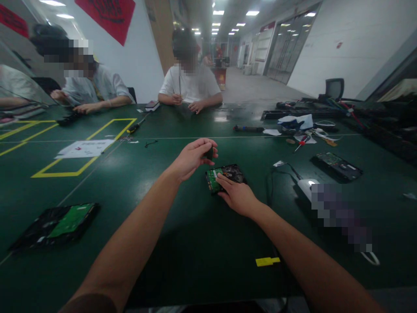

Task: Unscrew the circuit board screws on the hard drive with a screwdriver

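Note:
A small hard drive (228,173) with a green circuit board lies on the dark green table (182,243) in front of me. My right hand (237,195) rests on its near edge, fingers flat on the board. My left hand (194,157) hovers just above and to the left of the drive, fingers curled round a small dark object (210,153) that I cannot make out clearly.
A larger drive (57,225) lies at the near left. Another drive (337,165), screwdrivers (301,142), cables and a white device (308,184) sit on the right. Yellow tape outlines and a paper sheet (85,148) are at the left. Two people sit across the table.

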The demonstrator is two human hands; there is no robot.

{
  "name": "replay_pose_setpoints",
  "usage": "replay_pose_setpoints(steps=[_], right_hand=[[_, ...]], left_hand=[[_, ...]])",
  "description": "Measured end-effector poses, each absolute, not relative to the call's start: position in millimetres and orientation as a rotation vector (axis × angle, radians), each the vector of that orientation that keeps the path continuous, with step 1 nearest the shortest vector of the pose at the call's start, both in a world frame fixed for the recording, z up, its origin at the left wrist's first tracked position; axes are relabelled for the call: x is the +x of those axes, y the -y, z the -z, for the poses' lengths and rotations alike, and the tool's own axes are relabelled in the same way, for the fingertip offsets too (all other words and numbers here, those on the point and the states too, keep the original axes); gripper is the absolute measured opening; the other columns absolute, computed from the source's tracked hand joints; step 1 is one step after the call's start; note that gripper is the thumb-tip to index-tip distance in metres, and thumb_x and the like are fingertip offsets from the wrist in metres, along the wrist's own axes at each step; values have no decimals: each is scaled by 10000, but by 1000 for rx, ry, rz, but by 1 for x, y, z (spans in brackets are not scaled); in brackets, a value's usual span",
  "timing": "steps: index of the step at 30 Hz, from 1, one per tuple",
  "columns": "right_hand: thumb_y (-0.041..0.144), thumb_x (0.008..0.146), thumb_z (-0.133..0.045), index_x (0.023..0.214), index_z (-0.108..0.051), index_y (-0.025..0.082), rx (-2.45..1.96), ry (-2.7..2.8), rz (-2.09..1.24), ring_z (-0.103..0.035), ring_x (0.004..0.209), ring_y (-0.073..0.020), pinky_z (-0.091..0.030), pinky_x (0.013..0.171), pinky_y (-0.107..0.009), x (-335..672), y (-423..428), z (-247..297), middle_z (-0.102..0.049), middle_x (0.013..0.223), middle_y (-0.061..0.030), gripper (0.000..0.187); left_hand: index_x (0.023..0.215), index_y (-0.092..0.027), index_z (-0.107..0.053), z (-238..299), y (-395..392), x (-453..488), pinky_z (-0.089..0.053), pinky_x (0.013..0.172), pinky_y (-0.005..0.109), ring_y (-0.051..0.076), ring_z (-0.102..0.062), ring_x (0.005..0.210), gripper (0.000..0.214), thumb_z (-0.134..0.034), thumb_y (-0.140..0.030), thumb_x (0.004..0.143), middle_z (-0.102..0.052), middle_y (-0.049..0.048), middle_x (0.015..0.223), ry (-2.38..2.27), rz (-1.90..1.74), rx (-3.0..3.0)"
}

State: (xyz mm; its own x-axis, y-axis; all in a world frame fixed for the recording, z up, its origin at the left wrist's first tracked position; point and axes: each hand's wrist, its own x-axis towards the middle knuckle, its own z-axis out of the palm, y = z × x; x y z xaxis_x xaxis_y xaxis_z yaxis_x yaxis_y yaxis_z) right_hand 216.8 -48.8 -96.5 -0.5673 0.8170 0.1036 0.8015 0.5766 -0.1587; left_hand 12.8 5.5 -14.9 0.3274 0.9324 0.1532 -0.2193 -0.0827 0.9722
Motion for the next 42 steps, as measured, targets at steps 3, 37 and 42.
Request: replay_pose_setpoints(steps=[3, 37, 42], right_hand=[[369, 982, -450, 1500, -417, 241, -1367, 2639, -149, -646, 1139, -302, -567, 881, -459, 217, 49, 96, -345, 1608, -11, 535], [377, 979, -461, 1506, -409, 248, -1379, 2635, -185, -634, 1172, -305, -556, 899, -458, 217, 49, 97, -342, 1608, -38, 545], [378, 981, -458, 1509, -404, 251, -1375, 2624, -182, -631, 1174, -308, -555, 897, -468, 217, 48, 98, -340, 1610, -46, 545]], left_hand=[[948, -180, -658, 15, -6, 12, -549, 653, 281, 193, -651, 888, 126, -601, -285, 908, -645, 70, 937, -746, -1119, 1281], [1023, -161, -669, 13, -5, 11, -516, 653, 298, 204, -650, 876, 198, -620, -264, 860, -698, 111, 1000, -802, -1078, 1221], [914, -150, -634, 16, -8, 12, -526, 654, 314, 219, -656, 868, 158, -631, -292, 846, -693, 126, 981, -822, -1120, 1182]])
